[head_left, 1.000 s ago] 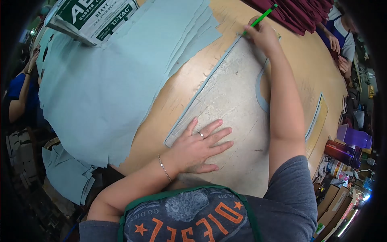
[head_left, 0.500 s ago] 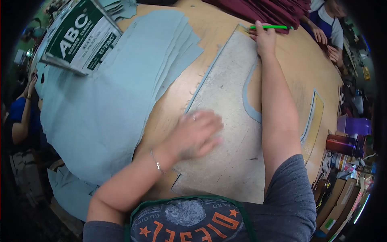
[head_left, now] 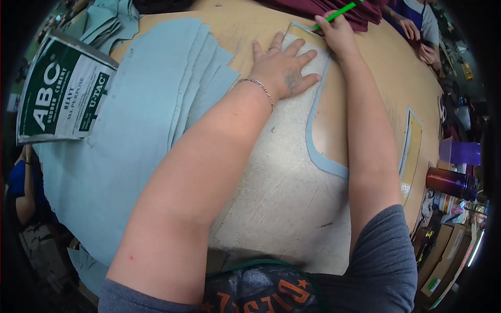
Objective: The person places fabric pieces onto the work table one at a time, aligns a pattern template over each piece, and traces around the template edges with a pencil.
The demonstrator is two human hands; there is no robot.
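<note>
Pencil at the far end of the grey template

Right hand (head_left: 338,34): grip closed round a green pencil (head_left: 342,12), tip down by the far right corner of the grey template (head_left: 276,177); contact with the surface cannot be told. Left hand (head_left: 286,70): grip released, palm down, fingers spread on the template's far part. Template lies lengthwise from the near edge of the table (head_left: 331,125) toward the far edge; pale blue border (head_left: 324,164) along its curved side. Left: blue sheets (head_left: 125,141), cement can (head_left: 60,94) standing upon them. Maroon cloth (head_left: 365,14) at far edge. Narrow yellowish piece (head_left: 414,143) near right edge.
</note>
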